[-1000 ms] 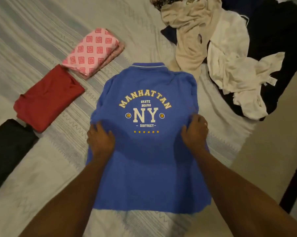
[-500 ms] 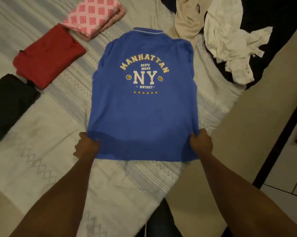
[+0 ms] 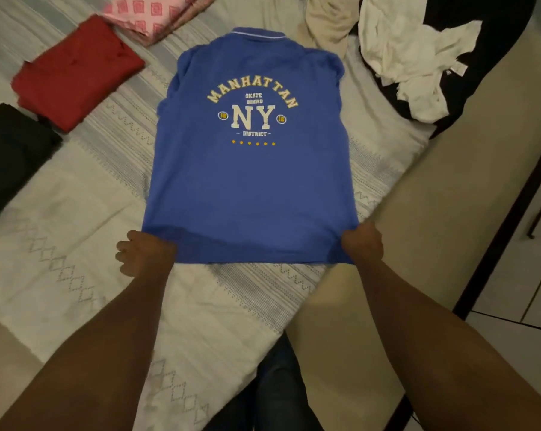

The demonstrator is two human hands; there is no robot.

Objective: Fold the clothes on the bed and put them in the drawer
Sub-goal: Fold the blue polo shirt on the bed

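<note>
Progress, in our judgement, stands short of halfway. Three items lie folded at the left of the pale patterned bed cover (image 3: pixel 76 237): a folded red knit top (image 3: pixel 76 73), a folded pink cloth with a square print (image 3: pixel 157 14) just beyond it, and a folded black garment (image 3: pixel 11 150) nearest us.

We find the blue polo shirt with MANHATTAN NY lettering (image 3: pixel 250 188) spread flat in the middle of the bed, print upward and collar away from us. Its sleeves are out of sight (we take them to be turned under, but cannot confirm it). The left hand (image 3: pixel 144 255) is at the near-left corner of the hem with fingers curled round the cloth. The right hand (image 3: pixel 362 244) grips the near-right corner in the same way. The lengthwise fold is not yet made.

Outstanding at the far right are a crumpled white garment (image 3: pixel 412 54), a rumpled beige garment (image 3: pixel 325 23) and a dark cloth (image 3: pixel 496 57) beneath them. Nothing shown has reached a drawer. A pale cabinet front with a dark handle (image 3: pixel 537 222) stands at the right edge, and we cannot tell whether it is the one intended.

One second ago both hands lay on the shirt's sides just below the print. By half a second ago they had drawn back to the hem corners, where we find them unchanged. The shirt itself has kept its place among the other garments.
</note>
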